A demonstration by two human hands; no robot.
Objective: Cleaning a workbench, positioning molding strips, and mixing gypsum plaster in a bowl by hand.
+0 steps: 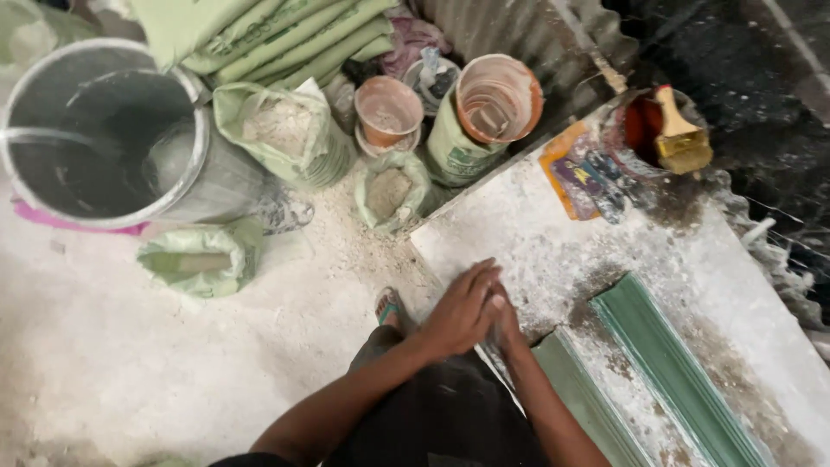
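I see my left hand point(458, 311) laid flat over my right hand point(506, 324), whose grasp I cannot tell, both pressing together on the powder-dusted white slab point(553, 233) beside the long green ribbed moulding point(674, 372).

1. The 2 forearms are bare, with no sleeves showing down to the wrists.
2. The left hand point(462, 311) and right hand point(504, 322) are bare: no gloves, rings or watch can be seen.
3. Dark, near-black clothing point(432, 415) covers the lap at the near edge.
4. A sandal point(386, 304) with a greenish strap shows on 1 foot, left of the hands.
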